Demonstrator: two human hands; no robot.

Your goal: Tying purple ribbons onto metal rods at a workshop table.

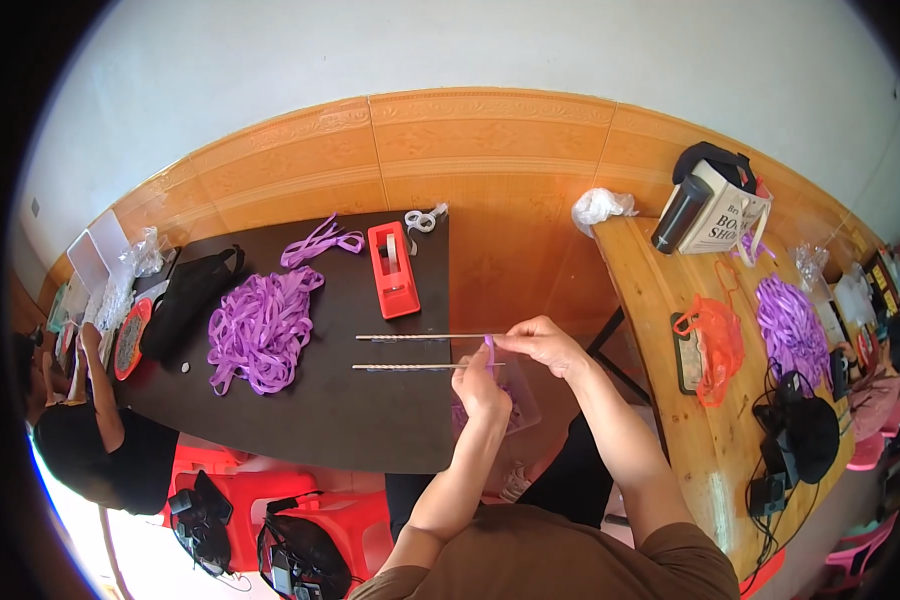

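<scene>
Two thin rods, a far rod (410, 337) and a near rod (410, 367), lie side by side across the dark table and jut past its right edge. A short piece of purple ribbon (489, 343) spans the rods near their right ends. My left hand (482, 388) pinches the ribbon by the near rod, its fingers closed. My right hand (545, 343) is closed at the far rod's end, thumb and finger pressed together on the ribbon. Below my hands, a clear plastic box (518, 400) with purple pieces is partly hidden by my left forearm.
On the dark table (370, 430) are a purple ribbon heap (265, 330), a red tape dispenser (394, 270), scissors (425, 218) and a black bag (192, 300). The wooden table (660, 300) at right holds an orange bag (715, 345), a tote and more ribbon. Another person sits far left.
</scene>
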